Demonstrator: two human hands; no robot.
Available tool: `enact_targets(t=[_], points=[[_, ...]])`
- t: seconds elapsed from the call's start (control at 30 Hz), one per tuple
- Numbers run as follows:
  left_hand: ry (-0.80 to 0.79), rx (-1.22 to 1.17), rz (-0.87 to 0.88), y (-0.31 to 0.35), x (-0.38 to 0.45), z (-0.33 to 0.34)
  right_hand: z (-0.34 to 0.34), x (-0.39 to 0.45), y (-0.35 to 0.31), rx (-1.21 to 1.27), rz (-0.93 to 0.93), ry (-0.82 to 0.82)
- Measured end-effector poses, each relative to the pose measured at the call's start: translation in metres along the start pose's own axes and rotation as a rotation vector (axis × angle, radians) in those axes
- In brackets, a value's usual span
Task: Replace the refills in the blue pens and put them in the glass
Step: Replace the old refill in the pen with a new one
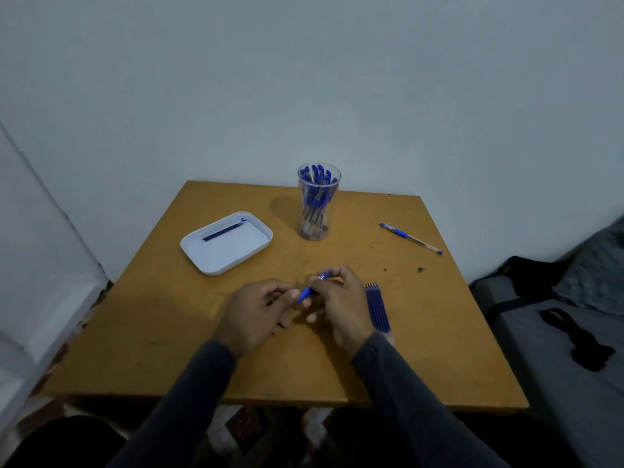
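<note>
Here is the square mustard-yellow wooden table (169, 332), set against a pale wall, with a grey padded seat (557, 349) off to its right. On the far left of the tabletop sits a shallow white rectangular tray (256, 246) with one dark blue refill (221, 232) lying diagonally inside. Behind centre stands the tall clear glass (318, 202) — upright, packed with blue-capped pens (315, 187) standing on end.

Both hands meet above the middle of the table. The left hand (256, 310) has its fingers curled, fingertips at the lower end of a short blue pen piece (309, 291); the right hand (337, 298) pinches that piece between thumb and fingers at its upper end. Its long axis runs diagonally, low-left to high-right, and most of it is hidden inside the two grips — only the blue middle and a paler tip near the right fingers show.

Just beside the right hand lies a bundle of dark blue refills (378, 307), side by side, running near to far with their metal tips at the far end. Well apart, at the far right, a single blue pen with a clear barrel (410, 238) lies flat on the table, slanting from far-left to near-right.
</note>
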State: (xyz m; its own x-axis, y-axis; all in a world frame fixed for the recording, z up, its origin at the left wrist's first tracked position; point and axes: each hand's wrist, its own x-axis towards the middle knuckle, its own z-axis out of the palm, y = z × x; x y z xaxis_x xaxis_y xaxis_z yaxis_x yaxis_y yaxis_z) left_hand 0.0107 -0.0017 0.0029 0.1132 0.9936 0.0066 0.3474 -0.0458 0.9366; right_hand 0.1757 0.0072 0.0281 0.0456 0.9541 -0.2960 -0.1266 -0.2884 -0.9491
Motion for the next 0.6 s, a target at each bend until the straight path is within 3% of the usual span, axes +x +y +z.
enact_targets(t=[0.17,0.6], points=[[0.003,0.098,0.062,-0.006,-0.008,0.001,-0.003,-0.009,0.014,0.078,-0.033,-0.062],[-0.023,0.183,0.175,-0.016,-0.015,0.004,-0.011,-0.009,0.025,-0.016,-0.119,-0.154]])
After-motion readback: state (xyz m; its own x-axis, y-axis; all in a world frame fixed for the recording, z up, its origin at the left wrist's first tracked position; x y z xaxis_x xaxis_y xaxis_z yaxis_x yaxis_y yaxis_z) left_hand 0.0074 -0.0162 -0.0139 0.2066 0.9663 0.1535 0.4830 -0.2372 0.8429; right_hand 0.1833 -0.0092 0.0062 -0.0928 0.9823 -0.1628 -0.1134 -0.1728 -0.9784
